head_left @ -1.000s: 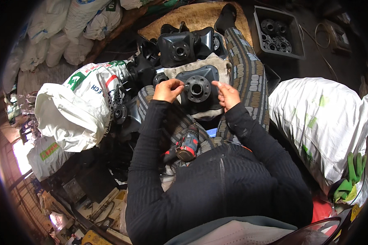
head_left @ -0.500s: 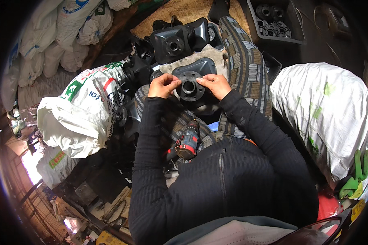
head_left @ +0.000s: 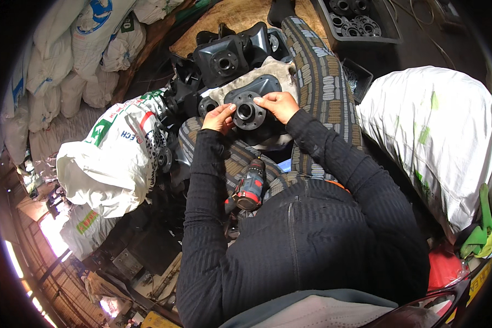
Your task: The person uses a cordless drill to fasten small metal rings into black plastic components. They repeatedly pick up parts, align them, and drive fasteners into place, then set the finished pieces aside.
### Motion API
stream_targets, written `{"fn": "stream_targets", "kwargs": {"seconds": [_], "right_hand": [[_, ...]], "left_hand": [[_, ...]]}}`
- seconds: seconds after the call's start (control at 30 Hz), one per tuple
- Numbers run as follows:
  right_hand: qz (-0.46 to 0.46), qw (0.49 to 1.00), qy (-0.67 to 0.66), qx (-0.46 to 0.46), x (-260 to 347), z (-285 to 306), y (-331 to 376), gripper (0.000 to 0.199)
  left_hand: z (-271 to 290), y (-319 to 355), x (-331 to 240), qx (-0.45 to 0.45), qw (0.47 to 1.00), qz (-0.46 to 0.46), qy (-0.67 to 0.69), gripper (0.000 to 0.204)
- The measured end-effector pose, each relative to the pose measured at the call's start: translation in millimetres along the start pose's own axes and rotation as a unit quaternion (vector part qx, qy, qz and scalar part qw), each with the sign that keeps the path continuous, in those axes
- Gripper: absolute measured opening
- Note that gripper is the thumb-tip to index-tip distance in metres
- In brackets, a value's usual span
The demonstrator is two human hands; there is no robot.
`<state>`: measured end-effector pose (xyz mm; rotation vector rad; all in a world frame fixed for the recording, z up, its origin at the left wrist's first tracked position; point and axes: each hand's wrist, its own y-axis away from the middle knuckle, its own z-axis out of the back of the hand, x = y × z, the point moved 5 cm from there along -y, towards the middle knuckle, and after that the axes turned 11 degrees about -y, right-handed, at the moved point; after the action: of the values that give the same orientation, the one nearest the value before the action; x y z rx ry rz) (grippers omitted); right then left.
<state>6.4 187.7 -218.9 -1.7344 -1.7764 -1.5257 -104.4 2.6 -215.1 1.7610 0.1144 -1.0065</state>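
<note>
Flange [head_left: 250, 123], round, dark and drilled with a ring of holes, faces up with its hub toward the person; it appears seated on a dark metal housing [head_left: 264, 83], which rests on pale cloth [head_left: 279, 68] between the person's legs; left hand [head_left: 219, 118] at the flange's left rim, thumb and fingertips brought close there; right hand [head_left: 279, 106] at the upper right rim, thumb and forefinger likewise close, thumb toward the hub; from where I stand I cannot tell whether either hand pinches the edge itself or something small; cordless drill [head_left: 250, 189], grey, black and red, lies by the lap, chuck pointing away from the body; further housings [head_left: 222, 64] cluster just beyond the cloth, the foremost with its round flange outward; grey bin [head_left: 366, 40] at upper right contains more flanges, unattached; a small dark tray [head_left: 358, 80] sits beside the right leg; large white sack [head_left: 426, 136] stands to the person's right, green glove [head_left: 482, 232] near its lower corner; an open printed sack [head_left: 106, 164] stands to the left.
</note>
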Motion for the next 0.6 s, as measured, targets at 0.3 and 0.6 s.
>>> {"fn": "stream_targets", "kwargs": {"seconds": [0.3,0.6], "right_hand": [[0.038,0.997,0.072,-0.003,-2,1,-1,0.036],[0.038,0.970,0.237,-0.030,2,15,0,0.041]], "left_hand": [[1,0,6,-0.009,0.999,-0.030,0.008,0.019],[2,-4,14,-0.092,0.985,-0.051,-0.133,0.033]]}}
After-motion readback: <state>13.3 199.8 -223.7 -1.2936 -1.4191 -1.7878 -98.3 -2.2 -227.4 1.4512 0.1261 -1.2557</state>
